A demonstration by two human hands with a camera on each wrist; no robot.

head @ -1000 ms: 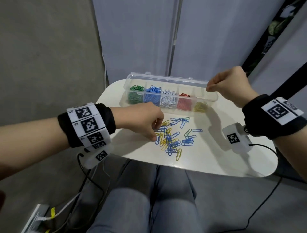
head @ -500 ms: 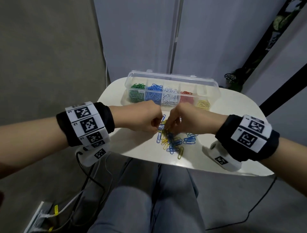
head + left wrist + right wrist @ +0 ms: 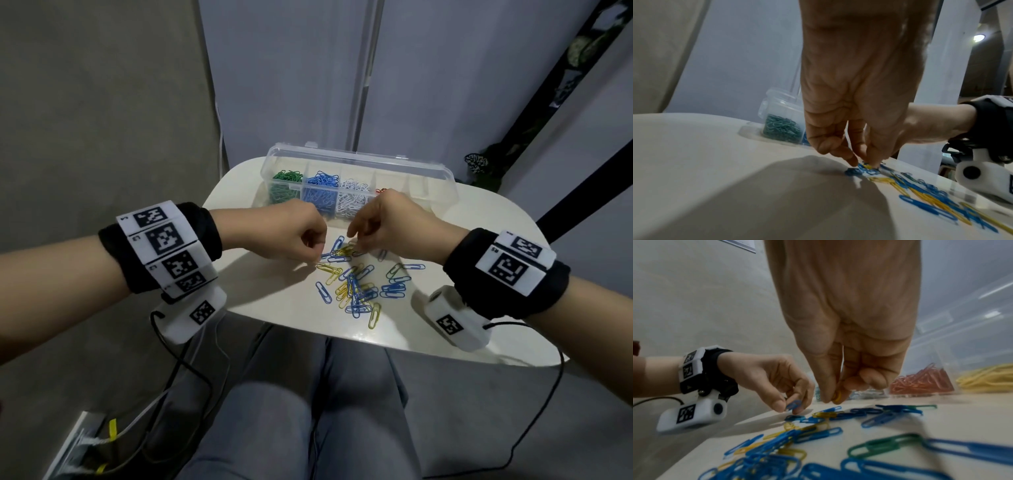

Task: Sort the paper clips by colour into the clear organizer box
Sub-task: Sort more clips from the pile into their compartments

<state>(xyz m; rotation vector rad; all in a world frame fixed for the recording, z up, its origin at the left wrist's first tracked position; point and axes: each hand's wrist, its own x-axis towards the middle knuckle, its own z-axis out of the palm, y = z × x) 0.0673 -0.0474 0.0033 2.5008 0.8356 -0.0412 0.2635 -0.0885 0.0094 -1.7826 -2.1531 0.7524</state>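
A loose pile of blue, yellow and green paper clips lies on the white table in front of the clear organizer box. The box holds green, blue, white, red and yellow clips in separate compartments. My left hand hovers at the pile's far left edge and pinches a blue clip between thumb and fingers. My right hand is just right of it, pinching a yellow clip a little above the pile. Both hands are close together, not touching.
The organizer's lid stands open behind the compartments. My grey-trousered legs are under the table's near edge. Cables hang from both wrist cameras. A dark plant stands at the back right, beyond the table.
My right hand came down from the box's right end to the pile and picked up a yellow clip. My left hand stayed at the pile's edge and now pinches a blue clip.
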